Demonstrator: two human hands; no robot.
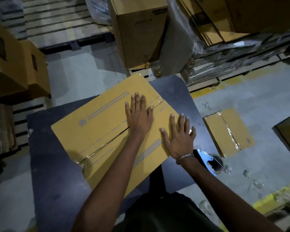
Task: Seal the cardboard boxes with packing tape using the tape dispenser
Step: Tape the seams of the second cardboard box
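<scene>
Cardboard box (107, 131) — flat, glossy-taped seam — lies under left hand (139, 114) and right hand (179, 136), fingers straight, gripping nothing.

My right wrist (185, 156) covers part of the tape dispenser (209, 160), so I cannot see its tape roll. My left forearm (124, 158) hides a stretch of the cardboard box (97, 124) seam. Print on the far upright box (141, 30) is too blurred to read.

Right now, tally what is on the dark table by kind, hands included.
Cardboard boxes: 1, lying on the table, the box taped along its seam.
Tape dispensers: 1, the dispenser at the right edge.
Hands: 2, left hand and right hand, flat on the box.
Total: 4
</scene>
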